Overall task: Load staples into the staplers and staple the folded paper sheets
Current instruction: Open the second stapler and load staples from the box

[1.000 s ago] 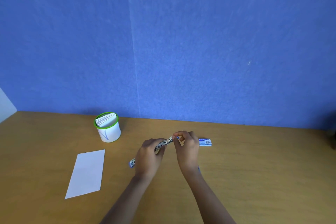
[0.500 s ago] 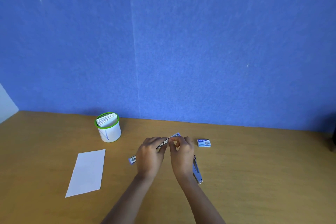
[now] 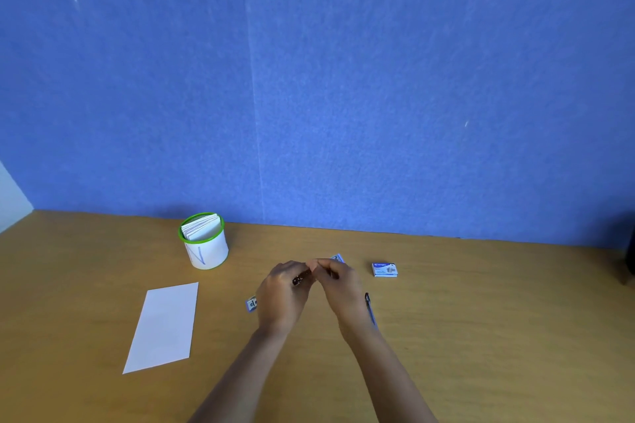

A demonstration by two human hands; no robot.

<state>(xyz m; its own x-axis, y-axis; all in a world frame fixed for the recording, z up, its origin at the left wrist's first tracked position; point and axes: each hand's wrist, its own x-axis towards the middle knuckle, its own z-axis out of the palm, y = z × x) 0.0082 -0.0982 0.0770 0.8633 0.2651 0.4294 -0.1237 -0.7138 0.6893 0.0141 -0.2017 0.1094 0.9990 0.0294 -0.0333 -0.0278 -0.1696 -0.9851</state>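
Observation:
My left hand (image 3: 283, 297) grips an opened metal stapler (image 3: 252, 303); one end pokes out at the hand's left and the other end shows past my right fingers. My right hand (image 3: 338, 287) pinches at the stapler's top, fingertips touching the left hand's; whether it holds staples is hidden. A second stapler (image 3: 370, 309) lies on the table just right of my right wrist. A small blue-and-white staple box (image 3: 384, 269) sits further right. A folded white paper sheet (image 3: 163, 326) lies flat at the left.
A white cup with a green rim (image 3: 206, 247), holding several folded sheets, stands at the back left of the wooden table (image 3: 481, 336). A blue wall closes off the far edge. A dark object (image 3: 629, 261) shows at the right border.
My hands drew closer together and lower toward the table. The stapler's raised end has come down, and my right fingers moved in over its top. The second stapler came into view.

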